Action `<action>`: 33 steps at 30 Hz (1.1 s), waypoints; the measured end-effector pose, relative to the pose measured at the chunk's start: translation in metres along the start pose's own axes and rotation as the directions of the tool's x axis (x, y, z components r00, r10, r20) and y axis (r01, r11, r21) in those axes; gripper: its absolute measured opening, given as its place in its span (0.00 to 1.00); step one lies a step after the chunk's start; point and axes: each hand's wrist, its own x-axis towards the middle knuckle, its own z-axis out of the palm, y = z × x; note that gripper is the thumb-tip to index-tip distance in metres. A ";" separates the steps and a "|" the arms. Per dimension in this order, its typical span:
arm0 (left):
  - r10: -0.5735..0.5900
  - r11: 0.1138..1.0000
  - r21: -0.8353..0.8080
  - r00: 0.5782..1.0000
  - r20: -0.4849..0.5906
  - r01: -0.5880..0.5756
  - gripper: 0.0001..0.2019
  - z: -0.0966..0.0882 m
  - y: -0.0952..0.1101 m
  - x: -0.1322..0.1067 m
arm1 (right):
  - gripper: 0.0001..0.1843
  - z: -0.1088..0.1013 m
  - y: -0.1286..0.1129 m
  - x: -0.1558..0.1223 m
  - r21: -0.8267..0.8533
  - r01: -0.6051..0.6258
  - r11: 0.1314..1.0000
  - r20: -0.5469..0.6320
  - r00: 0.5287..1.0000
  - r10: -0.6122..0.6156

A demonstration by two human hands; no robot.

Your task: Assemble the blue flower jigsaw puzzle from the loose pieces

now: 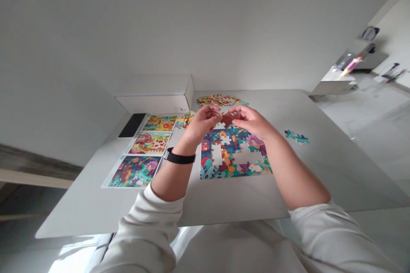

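In the head view a reddish-brown jigsaw puzzle piece [227, 119] is held up between my two hands, over the far edge of a partly assembled jigsaw puzzle [209, 172]. My right hand [251, 120] grips its right side with thumb and fingers. The pinched fingertips of my left hand [203, 124] meet its left end; a black band [181, 156] circles that wrist. Dark blue with animals and plants, the puzzle has several gaps where grey tabletop shows. My right forearm covers part of its right edge.
Behind my hands lies a heap of loose puzzle pieces [221, 100], with a smaller pile [184, 120] to the left. Three picture sheets [149, 143] lie left, beside a black phone [132, 125]. A white box [153, 102] stands against the wall. Joined teal pieces [297, 137] lie right.
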 end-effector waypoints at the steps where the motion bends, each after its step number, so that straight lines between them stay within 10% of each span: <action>1: -0.001 1.000 -0.001 1.000 -0.016 0.001 0.22 0.001 0.001 0.000 | 0.22 0.000 0.000 0.000 -0.003 -0.006 1.000 0.010 1.000 0.006; 33: -0.081 0.982 0.177 0.991 0.108 0.062 0.12 -0.003 0.003 -0.006 | 0.21 -0.002 -0.005 -0.001 -0.059 0.013 0.998 -0.036 0.999 -0.015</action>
